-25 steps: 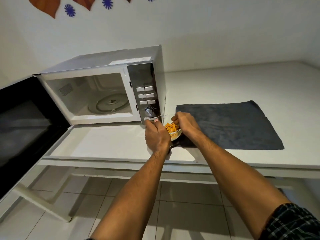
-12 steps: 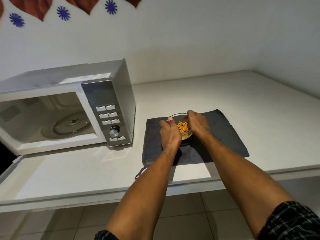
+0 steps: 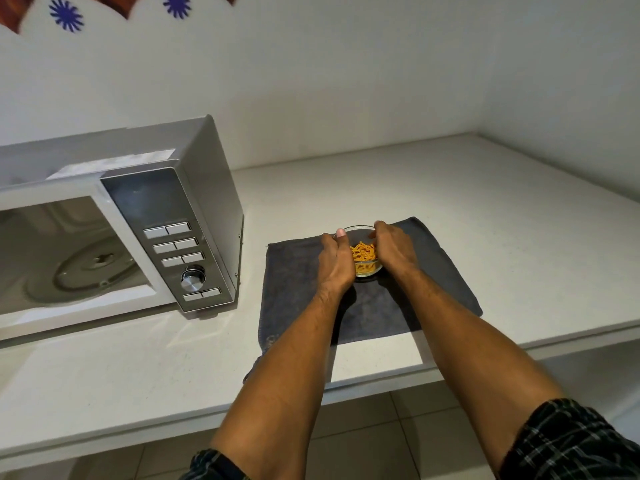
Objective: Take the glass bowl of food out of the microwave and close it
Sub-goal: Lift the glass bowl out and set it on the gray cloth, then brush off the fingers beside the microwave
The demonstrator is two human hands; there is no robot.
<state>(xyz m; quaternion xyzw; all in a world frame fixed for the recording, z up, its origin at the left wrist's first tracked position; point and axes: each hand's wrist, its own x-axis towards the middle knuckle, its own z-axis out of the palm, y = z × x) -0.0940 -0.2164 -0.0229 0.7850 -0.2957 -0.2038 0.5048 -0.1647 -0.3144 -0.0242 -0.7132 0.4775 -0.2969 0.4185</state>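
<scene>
A small glass bowl (image 3: 363, 253) of orange food rests on a dark grey cloth (image 3: 433, 271) on the white counter. My left hand (image 3: 335, 261) grips the bowl's left side and my right hand (image 3: 393, 249) grips its right side. The white and silver microwave (image 3: 166, 209) stands to the left with its cavity open and a bare turntable (image 3: 86, 271) inside. Its door lies outside the view.
The white counter (image 3: 450, 188) runs back to a wall corner at the right. Its front edge (image 3: 138, 420) lies near me, with tiled floor below. Paper decorations (image 3: 65, 13) hang on the wall above the microwave.
Both hands carried the bowl rightward from in front of the microwave's control panel to the middle of the grey cloth. My view swung right, so the microwave door left the frame.
</scene>
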